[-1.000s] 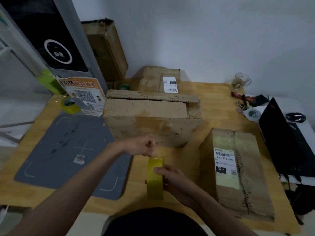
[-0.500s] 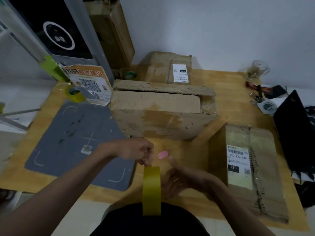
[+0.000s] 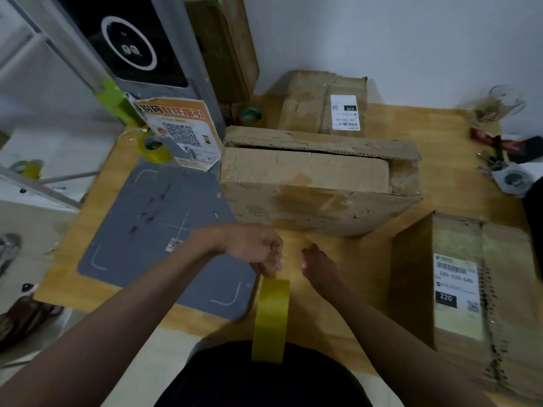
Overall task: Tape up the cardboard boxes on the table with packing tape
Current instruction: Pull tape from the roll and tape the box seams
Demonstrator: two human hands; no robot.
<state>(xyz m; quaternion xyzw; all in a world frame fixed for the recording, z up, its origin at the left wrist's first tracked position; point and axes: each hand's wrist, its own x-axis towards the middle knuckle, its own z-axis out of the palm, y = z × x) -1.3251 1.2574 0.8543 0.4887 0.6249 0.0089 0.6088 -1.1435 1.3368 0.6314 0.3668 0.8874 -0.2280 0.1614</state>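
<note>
Three boxes wait on the table [image 3: 458, 133]: the big box [image 3: 320, 183] at centre just beyond your hands, a labelled box [image 3: 470, 292] near right, and a small box [image 3: 326, 102] at the far edge by the wall. Your left hand [image 3: 252, 248] pinches the top of the tape [image 3: 270, 320], which hangs as a yellow band from your fingers down toward your lap, its long axis running near-to-far, the free end far and high. Whether that band is the roll seen edge-on or a pulled strip, you cannot tell from here. Your right hand [image 3: 318, 267] hovers just right of it with fingers loosely curled, holding nothing. Expect the tape to be light, thin and floppy, quick to fold back and stick to itself, so keep it taut and hold it by the edges near the end. The big box looks worn and soft, its top flaps gaping on the right, and it will likely give under pressure; press the flaps flat before laying tape along the seam, which runs left to right. A spare roll [image 3: 154, 146] sits far left beside the mat [image 3: 152, 218].
</note>
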